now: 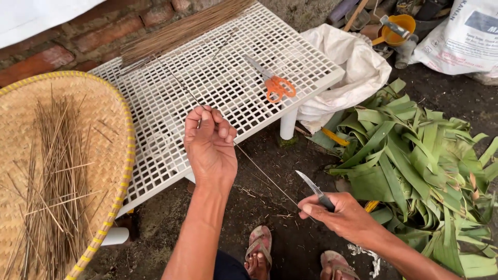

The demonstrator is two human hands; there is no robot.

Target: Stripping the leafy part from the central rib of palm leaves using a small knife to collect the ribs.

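A round woven bamboo tray with yellow-trimmed rim point(122, 155) holds a loose heap of thin brown leaf-rib sticks point(52, 181). The left hand point(210, 142) pinches 1 long thin brown stick point(259, 170) that slants toward the right hand point(340, 212), fisted around a small black-handled knife point(316, 189).

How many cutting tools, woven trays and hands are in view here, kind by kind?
Knife, in the right hand: 1
Orange-handled scissors, on the white grid table: 1
Woven trays: 1
Hands: 2, left hand and right hand
Total: 5
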